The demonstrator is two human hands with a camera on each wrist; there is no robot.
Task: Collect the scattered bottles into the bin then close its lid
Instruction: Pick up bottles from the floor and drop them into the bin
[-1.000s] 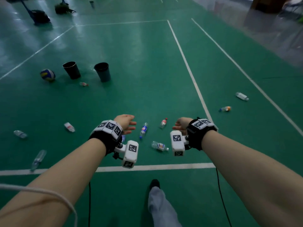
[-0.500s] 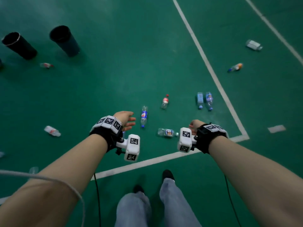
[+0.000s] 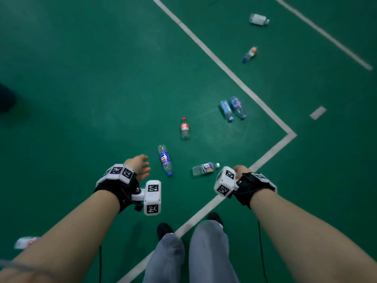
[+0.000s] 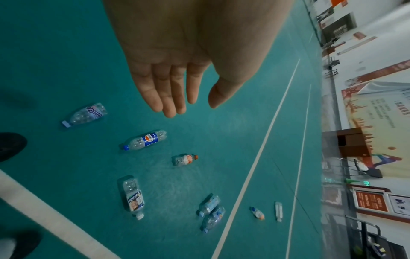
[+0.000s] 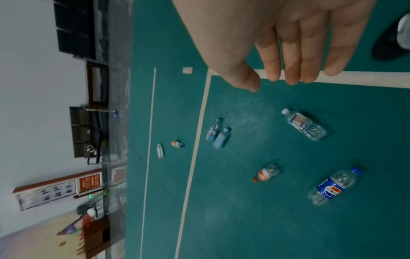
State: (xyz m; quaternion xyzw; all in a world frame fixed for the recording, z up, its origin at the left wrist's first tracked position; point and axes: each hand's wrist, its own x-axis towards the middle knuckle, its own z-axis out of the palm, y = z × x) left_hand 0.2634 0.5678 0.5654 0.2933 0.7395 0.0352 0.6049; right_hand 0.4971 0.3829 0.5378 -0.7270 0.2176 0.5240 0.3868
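Our left hand point(image 3: 138, 166) and right hand point(image 3: 240, 170) hung relaxed, fingers loose (grasping nothing). Below lay a clear blue-labelled plastic bottle point(image 3: 165, 160) on the green floor point(image 3: 81, 78).

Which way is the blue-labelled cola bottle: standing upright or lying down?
Lying down. The cola bottle rests lengthwise on the green floor, blue cap pointing toward the person.

**Open floor around the nearest bottles**

The left hand point(image 3: 138, 167) hangs flat-fingered above bare green floor point(image 3: 91, 88); the Pepsi bottle point(image 3: 165, 159) lies at its 3 o'clock, nothing between; the white-capped bottle point(image 3: 205, 169) lies at 9 o'clock of the right hand point(image 3: 240, 170), reachable from above; the red-capped bottle point(image 3: 185, 128) lies apart at 12 o'clock.
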